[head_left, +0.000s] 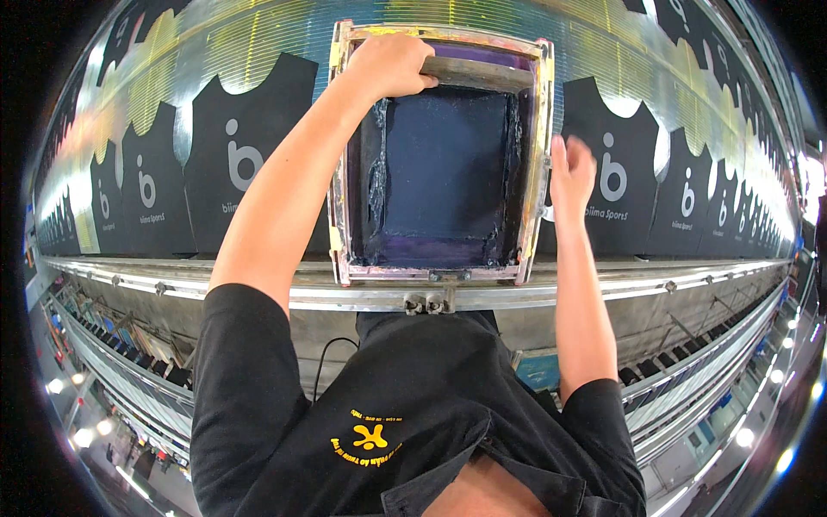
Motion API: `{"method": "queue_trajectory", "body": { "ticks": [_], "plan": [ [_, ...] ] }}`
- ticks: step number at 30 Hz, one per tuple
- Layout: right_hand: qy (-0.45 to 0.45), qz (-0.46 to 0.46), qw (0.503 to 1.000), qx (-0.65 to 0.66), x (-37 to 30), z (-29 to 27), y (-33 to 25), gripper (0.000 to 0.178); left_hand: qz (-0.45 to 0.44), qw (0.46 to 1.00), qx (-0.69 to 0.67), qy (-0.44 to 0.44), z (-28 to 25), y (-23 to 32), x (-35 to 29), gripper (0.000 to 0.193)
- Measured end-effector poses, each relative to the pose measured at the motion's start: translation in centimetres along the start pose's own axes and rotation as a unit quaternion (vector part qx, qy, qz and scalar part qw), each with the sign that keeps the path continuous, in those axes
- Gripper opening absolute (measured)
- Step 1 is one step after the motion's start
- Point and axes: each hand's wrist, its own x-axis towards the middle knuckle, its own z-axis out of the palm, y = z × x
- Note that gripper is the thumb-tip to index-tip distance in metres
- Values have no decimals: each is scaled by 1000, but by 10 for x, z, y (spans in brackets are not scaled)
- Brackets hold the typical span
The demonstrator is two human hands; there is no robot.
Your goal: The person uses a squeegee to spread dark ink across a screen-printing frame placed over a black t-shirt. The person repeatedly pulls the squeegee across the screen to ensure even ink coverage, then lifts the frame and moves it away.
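Observation:
A screen printing frame (544, 103) with ink-stained edges lies in front of me over the printing table. Dark ink (448, 164) covers its mesh, with thick smears along both sides. At the frame's far end my left hand (394, 65) is closed round the left part of a squeegee (484, 75), a wide greyish bar that lies across the frame. Just outside the frame's right edge is my right hand (573, 172), fingers loosely curled, thumb apart from them, nothing visible in it. Whether it touches the frame is unclear.
Black cut fabric pieces with pale prints lie in a row left (250, 146) and right (613, 129) of the frame. A metal rail (534, 298) with a clamp (428, 302) runs along the table's near edge. Behind me stands another long table (663, 409).

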Motion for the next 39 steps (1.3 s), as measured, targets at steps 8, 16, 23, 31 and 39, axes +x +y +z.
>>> {"method": "queue_trajectory", "body": {
  "ticks": [8, 16, 23, 31, 39],
  "plan": [
    [-240, -290, 912, -162, 95, 34, -164, 54, -17, 999, 43, -3, -9, 13, 1, 41],
    [-243, -330, 897, -167, -32, -2, -104, 43, -44, 999, -19, -5, 41, 81, -125, 33],
    [-222, -380, 892, -103, -178, -58, -42, 42, -41, 995, -69, 51, 118, 143, -271, 43],
    [-347, -371, 859, -61, -193, -105, -49, 39, -51, 989, -110, -90, 74, 163, -310, 42],
    [-255, -353, 891, -125, 20, -17, -136, 43, -22, 997, -23, -74, -13, 39, -80, 54]
  ]
}}
